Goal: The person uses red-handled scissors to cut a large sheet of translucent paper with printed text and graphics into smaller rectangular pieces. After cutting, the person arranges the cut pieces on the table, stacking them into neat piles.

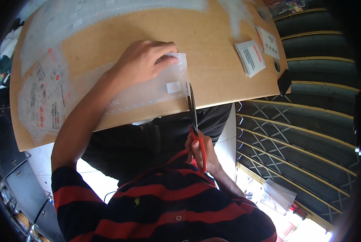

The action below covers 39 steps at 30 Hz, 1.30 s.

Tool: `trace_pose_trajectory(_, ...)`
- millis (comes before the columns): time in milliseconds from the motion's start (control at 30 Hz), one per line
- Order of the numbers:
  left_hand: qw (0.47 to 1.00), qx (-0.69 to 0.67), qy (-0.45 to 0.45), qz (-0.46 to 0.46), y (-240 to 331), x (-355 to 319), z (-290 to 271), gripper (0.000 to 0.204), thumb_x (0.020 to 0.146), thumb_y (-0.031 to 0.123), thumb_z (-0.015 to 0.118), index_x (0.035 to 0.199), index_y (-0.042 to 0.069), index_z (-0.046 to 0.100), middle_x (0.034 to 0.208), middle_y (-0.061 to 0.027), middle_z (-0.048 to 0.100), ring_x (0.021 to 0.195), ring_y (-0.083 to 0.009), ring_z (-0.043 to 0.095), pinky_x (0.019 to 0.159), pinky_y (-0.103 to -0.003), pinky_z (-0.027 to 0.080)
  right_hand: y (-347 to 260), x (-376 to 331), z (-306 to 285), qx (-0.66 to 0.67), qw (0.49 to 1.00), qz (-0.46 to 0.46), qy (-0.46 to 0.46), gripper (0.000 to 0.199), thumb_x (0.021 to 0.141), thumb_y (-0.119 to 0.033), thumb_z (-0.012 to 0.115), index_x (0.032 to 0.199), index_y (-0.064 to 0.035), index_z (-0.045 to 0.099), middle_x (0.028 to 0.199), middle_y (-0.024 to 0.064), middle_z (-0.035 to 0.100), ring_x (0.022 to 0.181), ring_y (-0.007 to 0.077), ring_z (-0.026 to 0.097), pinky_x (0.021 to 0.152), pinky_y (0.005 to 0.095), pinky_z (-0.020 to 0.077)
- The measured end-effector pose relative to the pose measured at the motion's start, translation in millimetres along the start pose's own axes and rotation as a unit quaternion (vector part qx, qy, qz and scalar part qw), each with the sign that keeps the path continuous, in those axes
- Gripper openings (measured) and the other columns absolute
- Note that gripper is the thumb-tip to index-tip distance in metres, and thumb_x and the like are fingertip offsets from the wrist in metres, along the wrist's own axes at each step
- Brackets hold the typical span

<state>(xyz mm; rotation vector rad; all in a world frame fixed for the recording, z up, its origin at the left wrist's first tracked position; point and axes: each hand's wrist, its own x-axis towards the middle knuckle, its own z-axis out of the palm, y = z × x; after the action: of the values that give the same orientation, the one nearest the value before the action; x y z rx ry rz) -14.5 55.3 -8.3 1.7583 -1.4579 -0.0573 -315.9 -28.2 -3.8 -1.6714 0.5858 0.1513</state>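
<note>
My left hand (150,58) pinches the top corner of a translucent printed plastic sheet (150,89), thumb and fingers closed on it. A small white rectangle and a striped border show on the sheet, which lies along the table's near edge. In my right hand (208,151), close to my body, is a pair of scissors (193,113) with red handles and dark blades. The blades point away from me, and their tips reach the sheet's right edge. Whether they touch the plastic, I cannot tell.
The brown table (204,44) carries clear printed plastic sheets (45,97) at the left and plastic film (108,10) along the far side. A stack of white cards (250,58) sits at the right, near a dark phone-like object (284,82). A folding metal gate (293,129) stands beyond the right edge.
</note>
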Motion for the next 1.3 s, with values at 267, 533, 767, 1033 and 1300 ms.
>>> trace_pose_trajectory(267,0.997,-0.060,-0.016,-0.054,1,0,-2,0.019,0.087,0.017,0.071,0.095,0.001,0.064,0.081,-0.0138,0.067,0.065,-0.0274,0.063,0.060,-0.035,0.049,-1,7,1,-0.013,1.000,-0.018,0.001,0.057,0.098,-0.055,0.045,0.088,0.0012,0.050,0.049,0.0047,0.049,0.040,0.0161,0.056,0.040,0.0276,0.0435)
trace_pose_trajectory(533,0.982,-0.143,-0.047,-0.113,0,3,-4,0.022,0.088,0.015,0.070,0.099,-0.003,0.064,0.086,-0.0133,0.068,0.078,-0.0190,0.067,0.075,-0.031,0.054,0,9,4,0.006,1.000,-0.007,0.002,0.056,0.098,-0.054,0.048,0.089,0.0010,0.050,0.050,0.0045,0.050,0.040,0.0145,0.054,0.040,0.0276,0.0429)
trace_pose_trajectory(767,0.977,-0.144,-0.061,-0.142,1,5,-4,0.022,0.088,0.015,0.070,0.099,-0.003,0.064,0.087,-0.0117,0.069,0.080,-0.0166,0.066,0.076,-0.031,0.054,11,12,9,-0.018,0.999,-0.029,0.040,0.050,0.098,-0.049,0.050,0.085,-0.0002,0.052,0.050,0.0046,0.051,0.041,0.0151,0.055,0.040,0.0287,0.0416)
trace_pose_trajectory(1033,0.975,-0.159,-0.056,-0.145,2,4,-6,0.022,0.088,0.015,0.069,0.099,-0.003,0.064,0.085,-0.0116,0.069,0.079,-0.0155,0.066,0.076,-0.030,0.053,14,13,8,-0.018,0.998,-0.035,0.041,0.052,0.098,-0.049,0.051,0.081,-0.0003,0.052,0.050,0.0043,0.051,0.040,0.0153,0.054,0.041,0.0294,0.0417)
trace_pose_trajectory(1300,0.976,-0.149,-0.063,-0.147,0,4,-5,0.022,0.088,0.015,0.070,0.100,-0.003,0.065,0.086,-0.0112,0.069,0.079,-0.0158,0.065,0.076,-0.031,0.053,19,14,10,-0.039,0.997,-0.038,0.052,0.052,0.098,-0.050,0.051,0.079,-0.0010,0.053,0.049,0.0044,0.050,0.042,0.0154,0.054,0.042,0.0301,0.0411)
